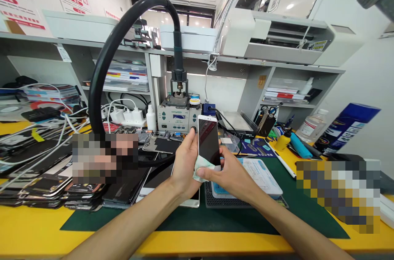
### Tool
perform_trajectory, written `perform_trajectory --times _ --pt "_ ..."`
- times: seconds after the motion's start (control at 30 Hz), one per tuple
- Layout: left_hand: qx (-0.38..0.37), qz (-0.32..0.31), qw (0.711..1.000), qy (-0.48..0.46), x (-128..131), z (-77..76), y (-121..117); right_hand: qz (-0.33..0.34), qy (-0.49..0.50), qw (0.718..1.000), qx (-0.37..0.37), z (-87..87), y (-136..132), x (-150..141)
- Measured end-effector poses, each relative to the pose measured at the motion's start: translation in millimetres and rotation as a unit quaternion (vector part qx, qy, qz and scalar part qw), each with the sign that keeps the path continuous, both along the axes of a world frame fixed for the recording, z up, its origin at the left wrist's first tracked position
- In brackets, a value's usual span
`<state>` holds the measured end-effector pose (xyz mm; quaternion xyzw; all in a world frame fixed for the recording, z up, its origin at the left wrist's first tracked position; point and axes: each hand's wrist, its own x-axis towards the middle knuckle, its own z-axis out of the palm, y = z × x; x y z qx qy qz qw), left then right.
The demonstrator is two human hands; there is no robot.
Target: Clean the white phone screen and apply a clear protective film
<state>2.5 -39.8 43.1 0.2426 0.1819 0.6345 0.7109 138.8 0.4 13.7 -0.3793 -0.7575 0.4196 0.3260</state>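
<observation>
A white-framed smartphone stands tilted up, screen towards the wearer, held in both hands above the green work mat; the left hand cups its left side, thumb along the edge; the right hand pinches a pale green-and-white wipe onto the lower corner of the front, thumb on top, fingers curled round the right edge, their tips partly hidden; the phone is likely light, thin and stiff, its glass face slick and liable to crack if dropped or pressed hard at one spot; the long side edges look the safest hold, with the palm behind as backing, though how much of the back is supported cannot be told; the wipe seems soft and limp, weighing next to nothing, best taken in a bunched fold under the thumb
</observation>
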Motion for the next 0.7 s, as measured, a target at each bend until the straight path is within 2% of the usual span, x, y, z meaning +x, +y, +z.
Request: perform_trajectory --times 0.13,0.3,0.5,0.7 --pt "0.007 -0.013 1.0 0.007 0.2 2.2 -3.8 0.0 0.0 1.0 0.0 3.4 0.8 -0.9" --pt "0.008 -0.024 1.0 0.015 1.6 -2.8 -5.9 0.032 0.077 0.995 -0.049 6.2 2.6 -3.1" --pt "0.003 -0.039 0.998 0.05 1.6 -7.3 -7.7 -0.011 0.093 0.996 -0.003 9.5 4.7 -0.2" --pt "0.018 -0.066 0.993 0.095 6.7 -3.1 -12.7 -0.036 0.131 0.991 -0.012 14.2 7.4 3.2"
